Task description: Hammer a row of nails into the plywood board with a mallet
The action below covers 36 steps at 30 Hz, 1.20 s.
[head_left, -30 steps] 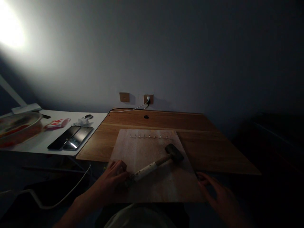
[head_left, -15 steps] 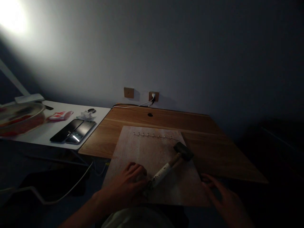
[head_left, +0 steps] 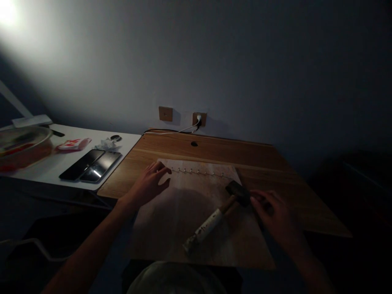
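Note:
A row of small metal nails, several of them, stands along the far part of the wooden board. My left hand is over the board's far left corner, thumb and fingers apart, fingertips close to the leftmost nail. Lying diagonally across the board is a mallet with a dark head and a white-wrapped handle. By the mallet head, at the board's right edge, is my right hand. Its fingers are bent with a gap from the thumb; whether the tips touch the head is unclear in the dim light.
Under the board is a brown wooden table, with a wall socket and plugged cables behind it. A white table on the left bears two phones, a red-and-white packet and a clear round tub.
My left hand has moved from beside the mallet handle's end up to the left end of the nail row. My right hand has risen along the board's right edge to the mallet head.

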Motion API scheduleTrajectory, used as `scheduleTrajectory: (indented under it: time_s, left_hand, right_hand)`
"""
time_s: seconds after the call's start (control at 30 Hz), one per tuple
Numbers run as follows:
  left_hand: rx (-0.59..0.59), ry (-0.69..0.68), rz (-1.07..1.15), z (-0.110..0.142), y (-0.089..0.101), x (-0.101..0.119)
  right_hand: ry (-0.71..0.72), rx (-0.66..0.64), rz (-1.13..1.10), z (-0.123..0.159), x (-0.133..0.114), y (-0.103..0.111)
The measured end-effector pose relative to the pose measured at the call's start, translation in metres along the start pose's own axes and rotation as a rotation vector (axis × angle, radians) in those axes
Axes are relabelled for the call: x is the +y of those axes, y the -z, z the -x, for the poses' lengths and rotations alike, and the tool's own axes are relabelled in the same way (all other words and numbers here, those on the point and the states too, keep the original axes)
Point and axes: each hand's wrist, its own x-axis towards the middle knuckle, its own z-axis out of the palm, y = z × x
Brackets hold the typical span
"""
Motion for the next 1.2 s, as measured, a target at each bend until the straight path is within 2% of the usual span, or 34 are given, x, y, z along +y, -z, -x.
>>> scheduleTrajectory:
  time_s: [0.1,0.23,0.43,0.57,0.73,0.87,1.03,1.2]
  left_hand:
    - [-0.041,0.011,-0.071,-0.027,-0.003,-0.015]
    - [-0.125,0.049,-0.056,-0.053,-0.007,-0.028]
    - [-0.178,0.165,0.18,-0.06,-0.028,-0.054]
    - [-0.146,0.189,0.31,-0.054,-0.041,-0.063]
    - [-0.127,0.194,0.344,-0.051,-0.042,-0.062]
    - [-0.12,0.176,0.325,-0.053,-0.041,-0.06]
    - [-0.105,0.15,0.257,-0.055,-0.039,-0.056]
    - [-0.075,0.124,0.235,-0.055,-0.039,-0.055]
  right_hand:
    - [0.121,-0.046,0.022,-0.034,-0.015,-0.011]
    - [0.208,-0.214,0.095,-0.081,-0.019,-0.024]
    - [0.205,-0.418,0.288,-0.131,-0.015,-0.042]
    - [0.176,-0.48,0.332,-0.14,-0.015,-0.053]
    - [0.146,-0.581,0.386,-0.14,-0.011,-0.065]
    - [0.143,-0.564,0.402,-0.139,-0.009,-0.07]
    - [0.168,-0.523,0.376,-0.14,-0.014,-0.066]
    - [0.263,-0.499,0.289,-0.14,-0.019,-0.065]
